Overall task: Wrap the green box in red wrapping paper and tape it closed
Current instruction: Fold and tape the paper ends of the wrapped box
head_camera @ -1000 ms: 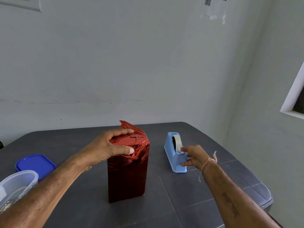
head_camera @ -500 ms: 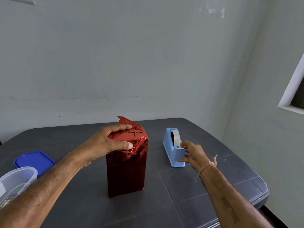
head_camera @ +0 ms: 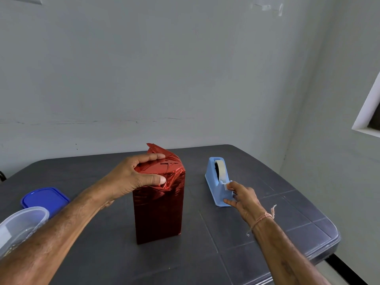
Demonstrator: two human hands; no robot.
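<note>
Now left hand [head_camera: 131, 177] gripping top of upright red-wrapped box [head_camera: 158, 212]; right hand [head_camera: 243, 199], just beside, pinching tape end [head_camera: 227, 184] at blue dispenser [head_camera: 213, 182]. Box shining, crumpled on top; flap [head_camera: 153, 148] sticking up.

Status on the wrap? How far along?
Done: the wrapped box stands upright, its visible sides covered in red. In hand: left hand holds the top folds down; right hand pinches the tape end at the dispenser. Left: one flap sticks up at the back; no tape visible on top.
</note>
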